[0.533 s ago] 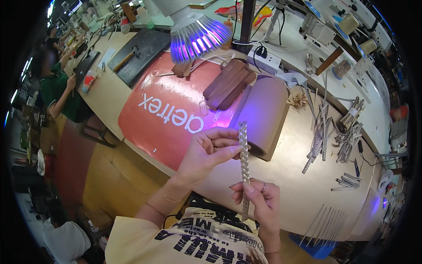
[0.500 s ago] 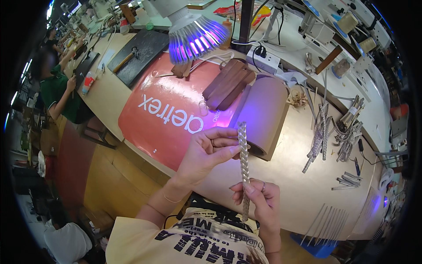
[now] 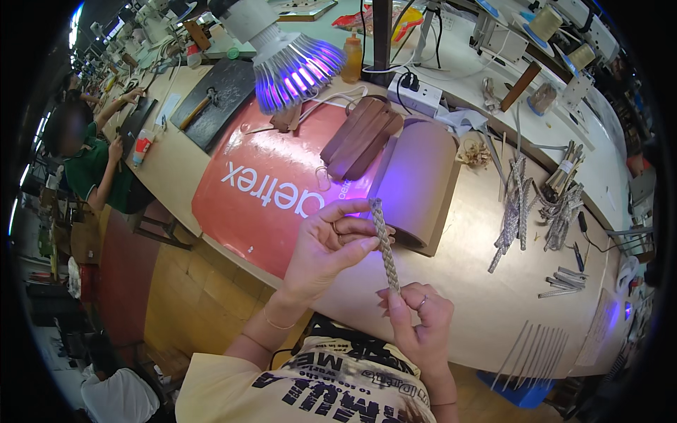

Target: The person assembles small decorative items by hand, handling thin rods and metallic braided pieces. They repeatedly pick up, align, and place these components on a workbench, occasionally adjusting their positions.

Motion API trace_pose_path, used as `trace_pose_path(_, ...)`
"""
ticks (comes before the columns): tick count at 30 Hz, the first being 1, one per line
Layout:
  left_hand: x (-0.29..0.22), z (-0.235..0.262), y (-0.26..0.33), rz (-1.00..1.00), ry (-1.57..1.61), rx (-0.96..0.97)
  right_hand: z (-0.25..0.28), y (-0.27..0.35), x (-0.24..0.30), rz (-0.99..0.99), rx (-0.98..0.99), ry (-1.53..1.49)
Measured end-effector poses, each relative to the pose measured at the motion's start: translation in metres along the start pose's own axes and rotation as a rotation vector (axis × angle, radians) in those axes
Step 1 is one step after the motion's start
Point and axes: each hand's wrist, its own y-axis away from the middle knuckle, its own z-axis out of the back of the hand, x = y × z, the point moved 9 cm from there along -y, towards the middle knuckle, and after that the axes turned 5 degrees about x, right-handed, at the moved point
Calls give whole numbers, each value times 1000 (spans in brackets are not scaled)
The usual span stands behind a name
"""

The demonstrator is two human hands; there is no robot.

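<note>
A short braided strap, pale grey-beige, stretches between my two hands above the table's front edge. My left hand pinches it near its upper end, thumb against fingers. Lower down, my right hand grips the other end between thumb and fingers, covering the strap's tip. The strap slants slightly, its top leaning left. Just behind it lies a large brown roll of sheet material, lit violet by the lamp overhead.
On the red sheet rests a bundle of brown leather strips. To the right are braided grey straps, short grey pieces and thin rods. A hammer lies on a black board. A co-worker in green works at left.
My right hand has slid toward the strap's lower end, which no longer hangs below it. The strap's top now tilts left. The whole view has shifted slightly.
</note>
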Motion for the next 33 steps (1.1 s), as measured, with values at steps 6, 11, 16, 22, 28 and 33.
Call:
trace_pose_path(6,-7,1,1,9,-64,-20,-5,4,22,232,-154,646)
trace_pose_path(11,-12,1,1,-35,-39,-15,0,10,25,255,-313,897)
trace_pose_path(16,-10,2,0,-24,-73,-36,8,14,25,266,-386,968)
trace_pose_path(22,-6,1,-2,26,-49,-45,13,14,22,230,-411,922)
trace_pose_path(28,-2,-1,-6,27,-48,-39,18,16,16,193,-399,863)
trace_pose_path(33,1,-1,-7,28,-49,-71,20,15,16,177,-381,863)
